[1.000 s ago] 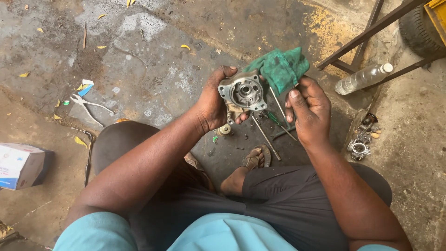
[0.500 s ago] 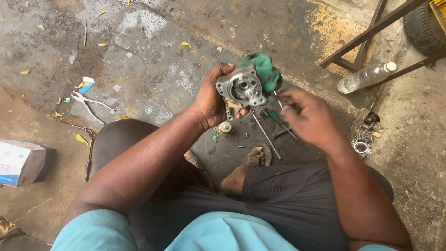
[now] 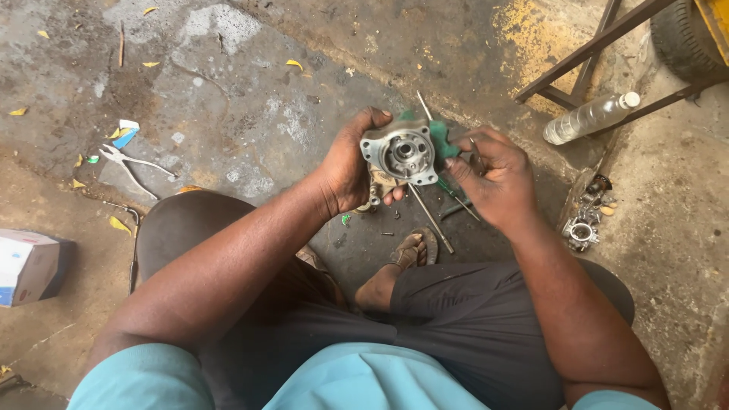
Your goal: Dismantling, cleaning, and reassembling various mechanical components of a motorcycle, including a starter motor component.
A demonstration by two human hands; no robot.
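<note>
Cracked concrete lies beneath left hand [image 3: 351,168] fingers grasping round metal housing [image 3: 400,154]; right hand [image 3: 495,176] pinches green cloth [image 3: 440,141].

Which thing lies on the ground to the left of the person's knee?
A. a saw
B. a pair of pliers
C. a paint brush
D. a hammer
B: a pair of pliers with pale handles lies open on the concrete floor, far from the left hand, which holds the round metal part.

White-blue carton [image 3: 26,266], far left floor
</note>
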